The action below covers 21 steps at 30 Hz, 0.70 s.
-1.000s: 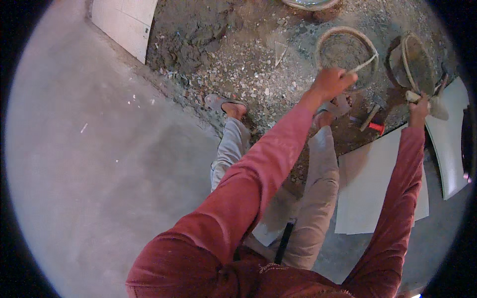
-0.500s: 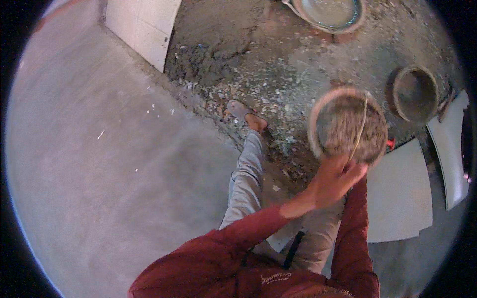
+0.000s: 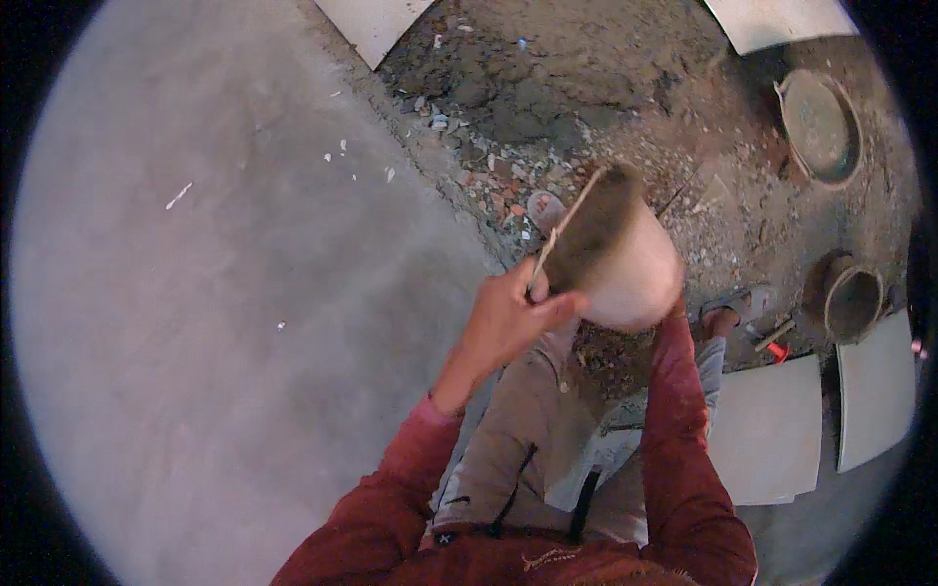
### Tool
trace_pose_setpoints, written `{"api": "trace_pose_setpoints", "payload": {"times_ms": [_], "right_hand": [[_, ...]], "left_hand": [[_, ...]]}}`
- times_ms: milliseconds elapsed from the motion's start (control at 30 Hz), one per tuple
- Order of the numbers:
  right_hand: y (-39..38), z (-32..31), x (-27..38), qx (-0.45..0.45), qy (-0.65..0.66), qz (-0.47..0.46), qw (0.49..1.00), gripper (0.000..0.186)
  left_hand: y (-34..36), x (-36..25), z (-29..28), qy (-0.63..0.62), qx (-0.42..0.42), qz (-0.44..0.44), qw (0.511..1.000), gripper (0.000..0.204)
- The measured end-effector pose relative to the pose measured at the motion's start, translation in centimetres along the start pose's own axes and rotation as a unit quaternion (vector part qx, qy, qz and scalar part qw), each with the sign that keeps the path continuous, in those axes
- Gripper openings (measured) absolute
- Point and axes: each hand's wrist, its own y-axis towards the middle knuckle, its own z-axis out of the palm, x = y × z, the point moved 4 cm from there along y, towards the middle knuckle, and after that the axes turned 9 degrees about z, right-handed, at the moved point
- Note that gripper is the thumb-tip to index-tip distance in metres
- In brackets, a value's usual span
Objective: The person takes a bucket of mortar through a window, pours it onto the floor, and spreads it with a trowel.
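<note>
A round, pale-sided basin (image 3: 640,264) is tipped up on its side in front of my legs, its dark mouth turned to the left. A thin cord runs along its rim. My left hand (image 3: 513,313) is closed on that near rim and cord, thumb lying along the side. Behind the basin's right side, my right hand (image 3: 675,305) holds it from below; its fingers are mostly hidden. How much lies inside the basin is too dark to tell.
Wet mortar (image 3: 508,88) and tile rubble (image 3: 508,190) lie ahead, bordering smooth grey concrete (image 3: 244,313). At right stand a shallow pan (image 3: 819,129) and a second basin (image 3: 852,305), near a wooden-handled tool (image 3: 775,335). Large pale tiles (image 3: 767,425) lie beside them.
The basin has swung left and tipped from facing up, with brown grainy material showing, onto its side. Both hands moved left with it. The view has turned toward the concrete.
</note>
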Motion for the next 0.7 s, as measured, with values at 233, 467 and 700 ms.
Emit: {"api": "trace_pose_setpoints", "payload": {"times_ms": [233,467,700], "right_hand": [[15.4,13.0,-3.7,-0.089,-0.3,-0.124,0.942,0.042],[12.0,31.6,-5.2,-0.073,-0.411,-0.351,0.838,0.043],[11.5,23.1,0.1,-0.089,-0.503,-0.181,0.84,0.047]], "left_hand": [[14.8,24.0,-15.9,-0.129,-0.26,-0.038,0.956,0.04],[14.7,31.3,-22.1,-0.405,-0.259,-0.005,0.877,0.031],[12.6,30.6,-11.5,-0.401,-0.194,-0.086,0.891,0.03]]}}
